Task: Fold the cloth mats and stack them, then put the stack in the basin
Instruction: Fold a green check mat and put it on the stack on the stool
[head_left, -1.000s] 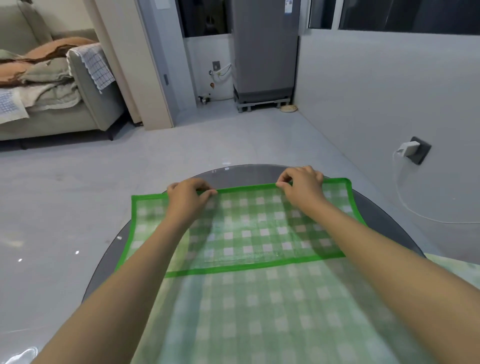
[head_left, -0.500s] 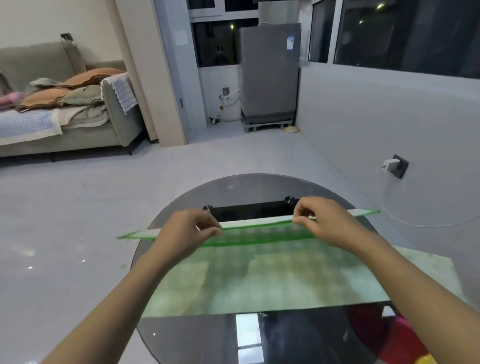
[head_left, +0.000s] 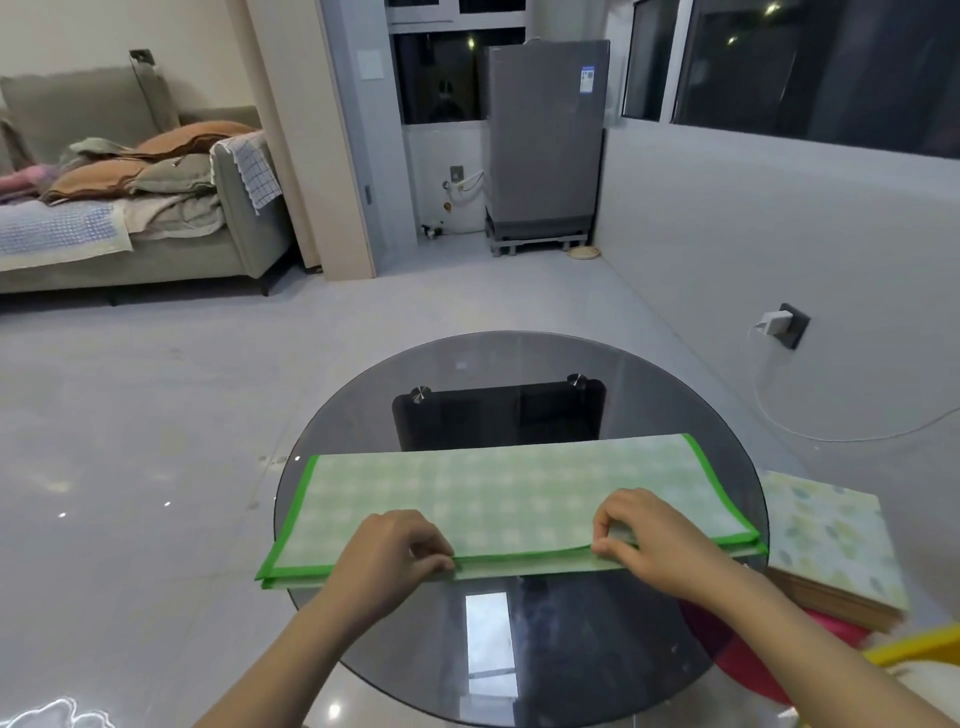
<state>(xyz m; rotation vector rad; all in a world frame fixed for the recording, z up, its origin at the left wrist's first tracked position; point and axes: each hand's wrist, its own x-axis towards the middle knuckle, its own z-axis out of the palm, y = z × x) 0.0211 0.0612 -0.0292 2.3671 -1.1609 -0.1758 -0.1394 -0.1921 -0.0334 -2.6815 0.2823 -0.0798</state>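
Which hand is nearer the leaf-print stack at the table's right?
Right. The right hand pinches the green mat near its right end, close to the leaf-print stack; the left hand pinches farther left.

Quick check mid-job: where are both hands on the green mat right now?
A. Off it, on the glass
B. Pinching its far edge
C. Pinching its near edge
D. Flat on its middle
C: the left hand and right hand both pinch the near edge of the folded mat, where the green borders meet, on the glass table.
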